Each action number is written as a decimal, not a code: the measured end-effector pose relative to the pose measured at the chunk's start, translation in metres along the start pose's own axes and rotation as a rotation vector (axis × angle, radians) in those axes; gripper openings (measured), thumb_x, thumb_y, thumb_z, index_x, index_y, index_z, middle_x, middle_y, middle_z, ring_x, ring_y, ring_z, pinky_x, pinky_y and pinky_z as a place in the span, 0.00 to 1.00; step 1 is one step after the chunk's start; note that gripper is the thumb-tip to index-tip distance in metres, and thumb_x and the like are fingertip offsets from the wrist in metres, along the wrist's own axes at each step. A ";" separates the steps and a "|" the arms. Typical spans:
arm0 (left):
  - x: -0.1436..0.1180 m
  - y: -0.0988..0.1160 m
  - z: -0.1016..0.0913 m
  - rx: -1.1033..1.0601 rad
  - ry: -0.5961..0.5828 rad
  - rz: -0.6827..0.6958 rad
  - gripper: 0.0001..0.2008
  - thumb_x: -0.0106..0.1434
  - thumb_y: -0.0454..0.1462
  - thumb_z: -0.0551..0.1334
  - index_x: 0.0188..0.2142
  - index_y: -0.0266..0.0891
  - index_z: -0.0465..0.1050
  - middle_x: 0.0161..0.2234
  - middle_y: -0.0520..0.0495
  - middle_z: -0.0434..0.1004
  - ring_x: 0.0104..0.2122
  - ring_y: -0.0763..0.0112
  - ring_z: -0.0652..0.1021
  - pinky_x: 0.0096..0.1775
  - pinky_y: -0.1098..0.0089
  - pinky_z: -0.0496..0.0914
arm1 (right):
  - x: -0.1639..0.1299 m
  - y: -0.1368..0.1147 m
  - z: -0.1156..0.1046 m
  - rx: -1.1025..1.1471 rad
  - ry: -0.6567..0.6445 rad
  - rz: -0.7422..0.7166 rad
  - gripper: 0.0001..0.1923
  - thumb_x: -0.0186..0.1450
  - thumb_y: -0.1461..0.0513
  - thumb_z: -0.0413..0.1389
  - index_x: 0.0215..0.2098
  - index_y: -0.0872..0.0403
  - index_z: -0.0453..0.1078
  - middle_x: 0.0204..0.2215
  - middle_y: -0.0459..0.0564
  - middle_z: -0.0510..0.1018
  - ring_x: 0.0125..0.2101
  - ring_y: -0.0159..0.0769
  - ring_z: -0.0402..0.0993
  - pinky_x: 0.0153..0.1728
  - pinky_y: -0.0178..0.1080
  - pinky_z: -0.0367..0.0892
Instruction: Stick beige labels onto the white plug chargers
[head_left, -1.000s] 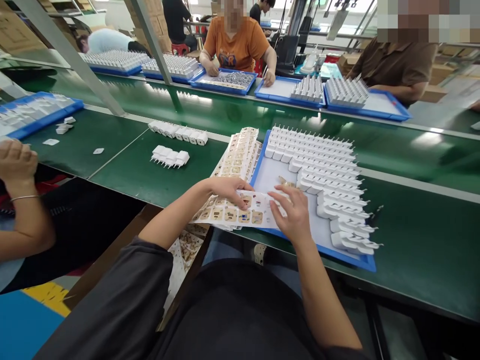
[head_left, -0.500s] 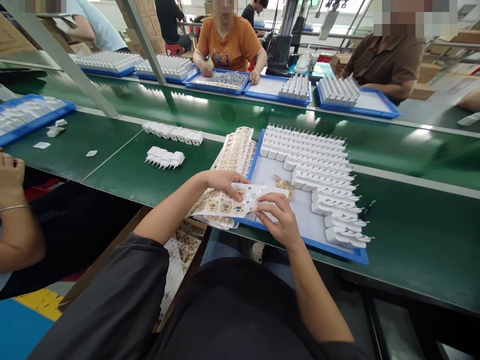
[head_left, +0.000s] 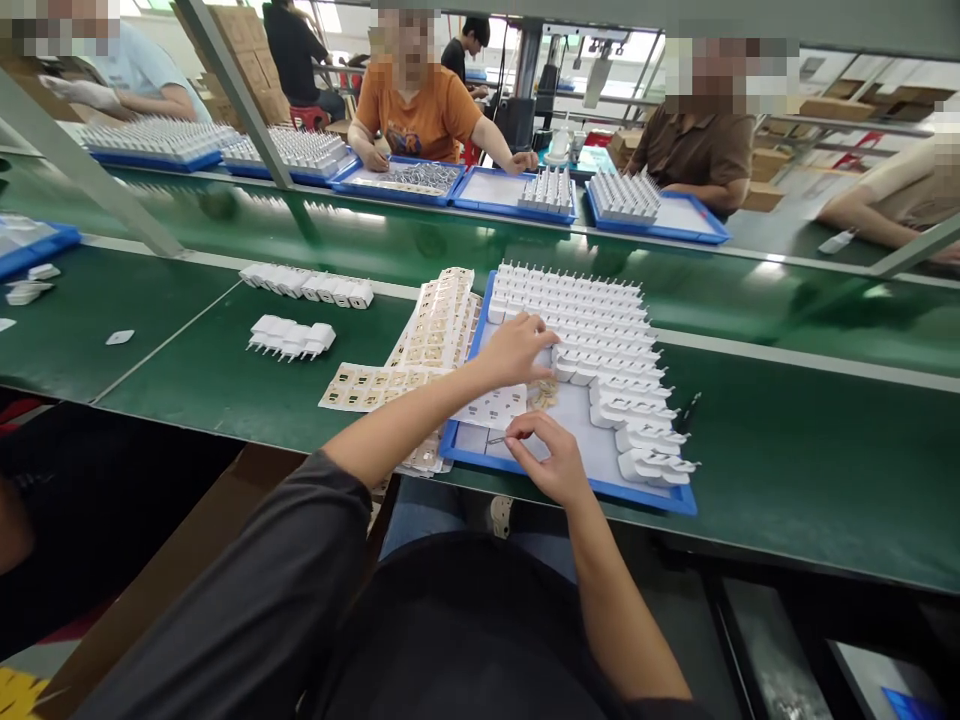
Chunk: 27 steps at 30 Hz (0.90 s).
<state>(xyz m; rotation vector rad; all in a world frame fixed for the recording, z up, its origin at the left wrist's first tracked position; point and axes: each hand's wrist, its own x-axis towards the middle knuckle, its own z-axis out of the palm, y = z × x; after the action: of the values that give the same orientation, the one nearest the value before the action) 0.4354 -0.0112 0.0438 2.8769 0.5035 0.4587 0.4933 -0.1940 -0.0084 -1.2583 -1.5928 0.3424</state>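
A blue tray on the green belt holds several rows of white chargers with prongs up. My left hand reaches over the tray and its fingertips touch a charger at the rows' near edge; whether it grips is unclear. A label sheet lies flat on the belt and runs under my left forearm onto the tray. My right hand hovers over the tray's near corner, thumb and forefinger pinched on a small thin label. A little heap of gold scraps lies on the tray floor.
A stack of label sheets leans beside the tray's left side. Loose chargers and a row of them sit further left. A black pen lies right of the tray. Other people work at blue trays across the belt.
Both hands let go of the label sheet, which now lies flat on the belt. My left hand moved up to the chargers. My right hand dropped to the tray's near corner, pinching a small label.
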 end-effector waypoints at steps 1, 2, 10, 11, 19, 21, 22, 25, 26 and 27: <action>0.007 0.012 0.010 0.046 0.018 0.013 0.23 0.61 0.44 0.70 0.53 0.38 0.73 0.55 0.35 0.70 0.56 0.49 0.69 0.53 0.58 0.64 | 0.000 0.000 0.000 -0.009 0.001 0.004 0.03 0.68 0.66 0.57 0.37 0.50 0.71 0.33 0.48 0.78 0.34 0.36 0.73 0.36 0.40 0.71; 0.013 0.021 0.018 0.088 0.033 0.020 0.23 0.60 0.43 0.70 0.52 0.36 0.73 0.56 0.34 0.68 0.56 0.48 0.68 0.52 0.57 0.64 | 0.000 0.000 0.000 -0.019 0.001 0.007 0.03 0.68 0.65 0.57 0.37 0.50 0.71 0.33 0.48 0.78 0.34 0.36 0.73 0.36 0.40 0.71; 0.016 0.035 0.032 -0.020 0.053 0.013 0.15 0.60 0.26 0.62 0.47 0.34 0.68 0.53 0.33 0.72 0.53 0.51 0.72 0.49 0.57 0.68 | -0.002 0.000 0.000 -0.010 0.007 0.003 0.04 0.68 0.65 0.57 0.37 0.50 0.72 0.34 0.50 0.78 0.35 0.37 0.74 0.36 0.40 0.70; 0.010 0.033 0.026 -0.103 0.039 -0.002 0.14 0.60 0.27 0.62 0.46 0.35 0.68 0.49 0.37 0.74 0.49 0.54 0.74 0.47 0.59 0.69 | -0.002 0.001 -0.001 0.010 0.026 0.009 0.03 0.68 0.65 0.58 0.37 0.50 0.73 0.35 0.50 0.79 0.36 0.38 0.74 0.36 0.40 0.70; -0.102 0.026 -0.020 -1.233 0.182 -0.248 0.32 0.55 0.40 0.74 0.56 0.46 0.64 0.48 0.46 0.71 0.43 0.67 0.78 0.41 0.70 0.74 | -0.007 -0.005 -0.001 0.492 0.193 0.115 0.02 0.68 0.63 0.59 0.38 0.48 0.73 0.34 0.49 0.77 0.39 0.38 0.76 0.40 0.41 0.72; -0.128 0.028 -0.014 -1.356 0.195 -0.300 0.31 0.54 0.39 0.75 0.55 0.46 0.67 0.47 0.47 0.73 0.43 0.67 0.79 0.41 0.70 0.74 | -0.009 -0.016 0.002 0.575 0.155 0.131 0.02 0.68 0.63 0.59 0.38 0.48 0.73 0.32 0.48 0.78 0.37 0.38 0.77 0.40 0.42 0.73; -0.139 0.030 -0.009 -1.396 0.206 -0.316 0.29 0.54 0.39 0.75 0.53 0.45 0.69 0.46 0.47 0.74 0.42 0.66 0.79 0.42 0.70 0.74 | -0.010 -0.022 0.005 0.595 0.128 0.142 0.01 0.68 0.62 0.60 0.38 0.48 0.73 0.32 0.48 0.78 0.36 0.37 0.76 0.39 0.42 0.73; -0.160 0.037 0.006 -1.412 0.251 -0.330 0.23 0.56 0.39 0.74 0.48 0.42 0.70 0.43 0.46 0.78 0.43 0.64 0.80 0.44 0.67 0.75 | -0.014 -0.036 0.011 0.607 0.076 0.176 0.00 0.68 0.62 0.60 0.38 0.49 0.74 0.32 0.47 0.78 0.35 0.37 0.76 0.38 0.41 0.72; -0.165 0.040 0.009 -1.371 0.280 -0.328 0.22 0.57 0.38 0.74 0.48 0.42 0.70 0.43 0.45 0.79 0.45 0.63 0.81 0.46 0.65 0.76 | -0.014 -0.039 0.013 0.599 0.071 0.189 0.00 0.68 0.62 0.61 0.37 0.49 0.74 0.32 0.47 0.78 0.35 0.36 0.75 0.38 0.40 0.72; -0.170 0.043 0.012 -1.309 0.318 -0.325 0.20 0.59 0.37 0.73 0.48 0.42 0.69 0.46 0.43 0.79 0.47 0.62 0.81 0.47 0.64 0.76 | -0.015 -0.041 0.015 0.589 0.073 0.203 0.01 0.68 0.62 0.61 0.37 0.49 0.74 0.32 0.47 0.78 0.35 0.36 0.75 0.38 0.40 0.71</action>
<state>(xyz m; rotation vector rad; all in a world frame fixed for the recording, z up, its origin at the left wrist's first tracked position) 0.3003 -0.1132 -0.0027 1.4553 0.4448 0.7921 0.4570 -0.2183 0.0074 -0.9540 -1.1781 0.8179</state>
